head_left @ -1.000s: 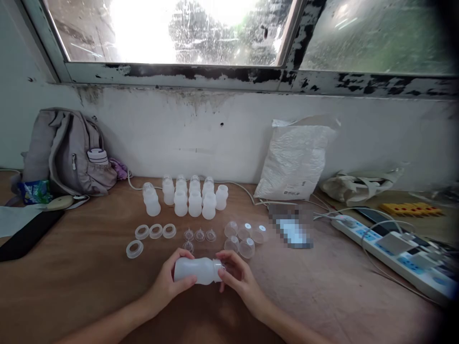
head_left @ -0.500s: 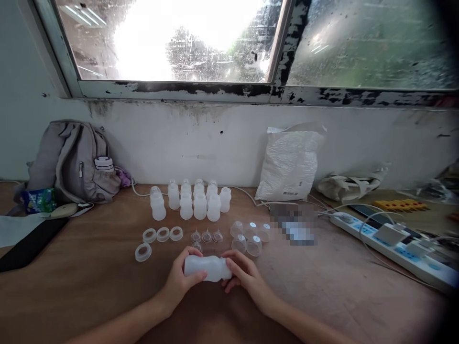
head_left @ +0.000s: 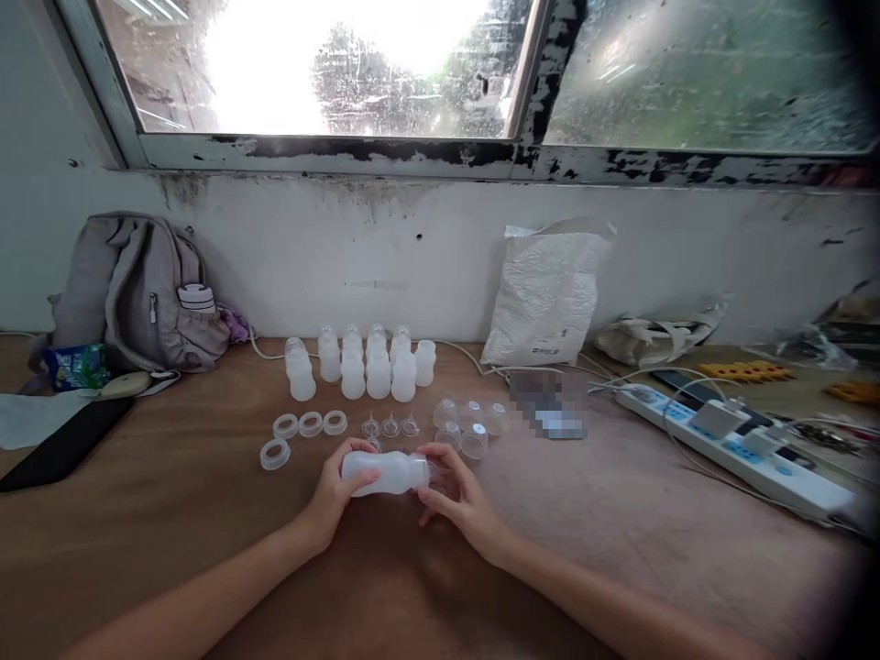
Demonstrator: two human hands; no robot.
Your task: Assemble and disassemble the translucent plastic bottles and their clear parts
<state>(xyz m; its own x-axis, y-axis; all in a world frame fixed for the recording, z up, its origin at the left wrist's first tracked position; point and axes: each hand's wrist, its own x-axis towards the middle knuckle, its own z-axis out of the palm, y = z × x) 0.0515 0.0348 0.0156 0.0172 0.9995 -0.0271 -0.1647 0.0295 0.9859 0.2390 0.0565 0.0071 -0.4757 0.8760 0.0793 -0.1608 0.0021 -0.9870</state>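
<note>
A frosted white baby bottle [head_left: 385, 474] lies sideways in the air above the table, its neck pointing right. Closed around its base end is my left hand [head_left: 339, 486]. My right hand [head_left: 457, 495] curls its fingers around the collar and the clear teat [head_left: 435, 472] at the neck end, partly hiding them. Just beyond the bottle are several clear teats [head_left: 390, 424], one of them partly covered by my left hand. Several white collar rings [head_left: 311, 423] lie to the left, and several clear dome caps [head_left: 474, 441] to the right.
Several frosted bottles [head_left: 378, 376] stand at the back, some with clear tops. A grey backpack [head_left: 130, 293] is on the left, near a black flat object [head_left: 65, 449]. A white plastic package [head_left: 546, 293] leans against the wall. A power strip [head_left: 742, 458] with cables runs along the right.
My right fingers have shifted at the neck end, and the collar and clear teat now show between them. The bottle stays in my left hand. The whole view has tilted slightly downward.
</note>
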